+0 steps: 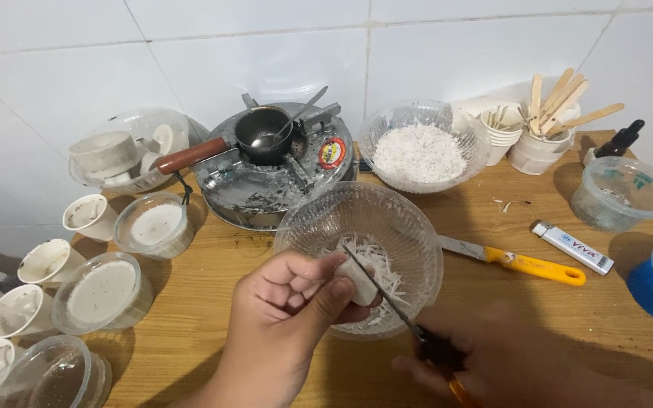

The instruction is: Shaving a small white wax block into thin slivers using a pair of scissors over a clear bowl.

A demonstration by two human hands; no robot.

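My left hand point(289, 302) grips a small white chunk point(358, 281) over a clear plastic bowl point(410, 227) that holds white shavings point(379, 272). My right hand point(508, 363), blurred at the bottom edge, holds a knife with a dark and orange handle point(440, 355). Its thin blade point(379, 287) rests against the white chunk. Both hands sit at the near edge of the wooden table point(205, 302).
Behind stand a small metal stove point(266, 181) with a dark pot and spoon, and a bowl of white flakes point(419, 151). A yellow-handled knife point(523, 264), lighter point(573, 248), lidded tubs, cups of wooden sticks point(549, 128), dropper bottle and several small white cups surround them.
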